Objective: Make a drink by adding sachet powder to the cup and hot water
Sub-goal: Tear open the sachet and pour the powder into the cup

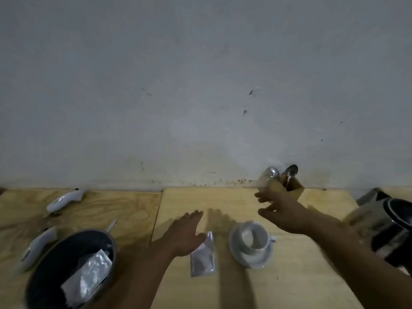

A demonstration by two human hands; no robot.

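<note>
Left hand (185,235) lies open and flat, holding nothing, just left of a silver sachet (203,256) on the wooden table (223,199). Right hand (281,214) is spread open and empty, reaching toward a wooden holder (289,188) with spoons (292,171) beyond its fingertips. White cup (256,237) on its saucer (249,257) stands between the hands; a kettle (388,228) sits right of the right forearm, a dark bowl (66,264) of sachets left of the left forearm.

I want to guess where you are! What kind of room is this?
Probably a simple kitchen or tea corner: a wooden table against a bare wall, with a cup on a saucer, a kettle and a holder of spoons.
</note>
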